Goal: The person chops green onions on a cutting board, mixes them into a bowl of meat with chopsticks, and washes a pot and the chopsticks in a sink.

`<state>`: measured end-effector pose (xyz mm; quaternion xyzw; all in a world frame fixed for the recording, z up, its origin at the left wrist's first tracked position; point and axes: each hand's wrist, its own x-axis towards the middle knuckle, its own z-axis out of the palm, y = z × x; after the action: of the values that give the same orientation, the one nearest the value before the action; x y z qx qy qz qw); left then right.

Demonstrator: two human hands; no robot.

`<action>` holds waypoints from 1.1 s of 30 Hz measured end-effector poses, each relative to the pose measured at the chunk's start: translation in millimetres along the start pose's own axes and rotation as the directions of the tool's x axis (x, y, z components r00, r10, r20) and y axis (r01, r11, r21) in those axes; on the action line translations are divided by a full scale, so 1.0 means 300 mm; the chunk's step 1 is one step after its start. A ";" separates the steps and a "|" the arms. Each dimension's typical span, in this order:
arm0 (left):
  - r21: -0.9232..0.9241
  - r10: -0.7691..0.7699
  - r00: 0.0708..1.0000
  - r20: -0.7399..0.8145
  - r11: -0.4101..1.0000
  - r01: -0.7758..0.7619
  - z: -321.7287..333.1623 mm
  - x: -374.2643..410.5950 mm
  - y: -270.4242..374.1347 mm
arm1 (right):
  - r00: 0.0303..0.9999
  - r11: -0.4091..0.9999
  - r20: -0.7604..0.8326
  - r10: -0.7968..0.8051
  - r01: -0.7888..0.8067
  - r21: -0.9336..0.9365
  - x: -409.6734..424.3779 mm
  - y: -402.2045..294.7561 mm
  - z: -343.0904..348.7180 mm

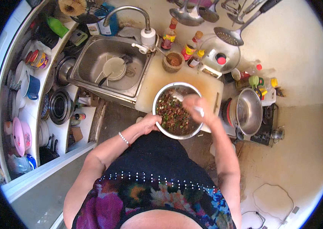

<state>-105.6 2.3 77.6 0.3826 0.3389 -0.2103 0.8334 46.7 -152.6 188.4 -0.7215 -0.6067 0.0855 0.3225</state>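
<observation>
A round metal bowl (pixel 175 137) holds a dark, crumbly mixture (pixel 171 116) with chopped green and pale bits in it. My left hand (pixel 151 123) grips the bowl's rim at its near left side. Over the right half of the bowl, my right hand (pixel 193 107) is blurred and closed around a pale spoon-like utensil (pixel 177 96). Its broad end reaches the mixture, and part of its handle shows by my palm. Beneath the bowl's far side lies a cream cutting board (pixel 147 91).
A steel sink (pixel 87 61) with a plate inside adjoins the board. A stone mortar (pixel 173 66) and sauce bottles (pixel 168 38) stand behind the bowl. To the right, a metal pan (pixel 249 111) sits near the stove (pixel 267 120). Ladles (pixel 191 18) hang above. Crockery shelves (pixel 42 114) line the left.
</observation>
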 end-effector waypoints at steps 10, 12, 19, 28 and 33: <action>-0.058 -0.048 0.996 -0.072 0.997 0.044 0.014 0.095 0.021 | 0.784 0.707 0.058 0.618 -0.586 0.395 -0.294 -0.106 0.165; -0.056 -0.079 0.995 -0.068 0.996 0.075 0.009 0.109 0.020 | 0.906 0.874 -0.072 0.418 -0.379 0.302 -0.211 -0.088 0.241; -0.017 -0.035 0.986 -0.160 0.999 0.032 -0.016 0.144 -0.013 | 0.954 0.945 -0.003 0.298 -0.296 -0.140 -0.300 -0.074 0.214; -0.105 -0.005 0.989 -0.146 0.994 -0.011 0.039 0.083 0.047 | 0.950 0.954 -0.095 0.298 -0.299 0.002 -0.282 -0.077 0.231; -0.123 -0.053 0.996 -0.073 0.992 0.043 0.018 0.114 0.023 | 0.775 0.810 -0.282 0.566 -0.460 0.364 -0.161 -0.028 0.283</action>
<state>-75.9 -0.9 58.7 0.3309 0.3914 -0.1948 0.8363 -16.0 -166.3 114.2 -0.8109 -0.2928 0.1139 0.4937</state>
